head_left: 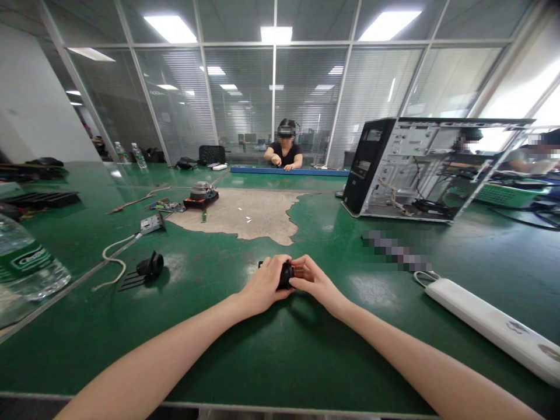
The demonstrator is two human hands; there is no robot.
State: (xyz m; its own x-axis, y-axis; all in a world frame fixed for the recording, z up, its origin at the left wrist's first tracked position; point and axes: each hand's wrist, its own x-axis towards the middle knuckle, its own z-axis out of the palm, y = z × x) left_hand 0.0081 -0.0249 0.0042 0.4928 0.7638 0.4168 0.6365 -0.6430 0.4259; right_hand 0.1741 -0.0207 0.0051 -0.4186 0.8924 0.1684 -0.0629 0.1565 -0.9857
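In the middle of the green table, a small black round part is held between my two hands. My left hand wraps over it from the left and hides much of it. From the right, my right hand pinches its edge with thumb and fingertips. What kind of part it is I cannot make out. To the left lies another black part with a round ring end and several thin prongs. A metal bracket sits behind that part, with a pale cord close by.
An open computer case stands at the right rear. A white power strip lies at the right, a water bottle at the left. Behind a bare patch and a blue bar, another person works.
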